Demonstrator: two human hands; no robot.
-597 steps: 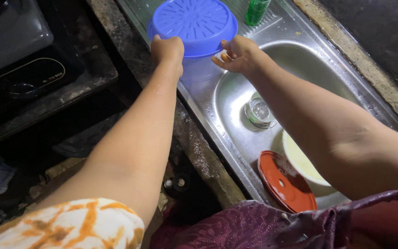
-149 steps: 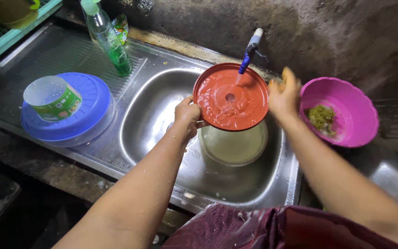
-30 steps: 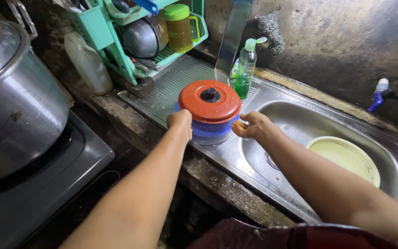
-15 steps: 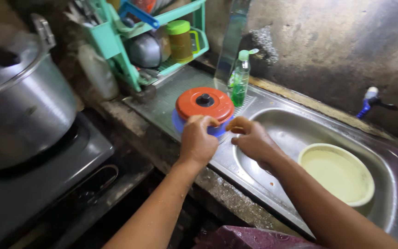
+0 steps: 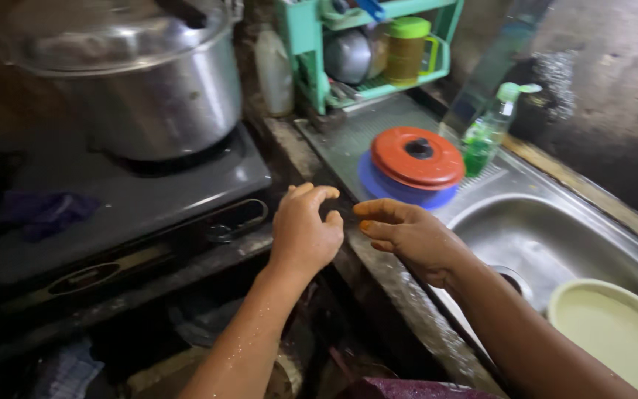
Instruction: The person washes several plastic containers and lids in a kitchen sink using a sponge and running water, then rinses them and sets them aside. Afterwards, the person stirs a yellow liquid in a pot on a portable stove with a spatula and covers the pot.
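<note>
Both hands off the red lid (image 5: 417,157) now: left hand (image 5: 304,235) and right hand (image 5: 407,238) hang mid-frame, fingers loosely curled, empty.

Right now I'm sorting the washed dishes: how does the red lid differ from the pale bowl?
The red lid lies on a blue dish on the drainboard; the pale bowl sits in the sink. The red lid has a dark centre knob; the pale bowl is open and plain. Both are round, and neither hand touches them.
</note>
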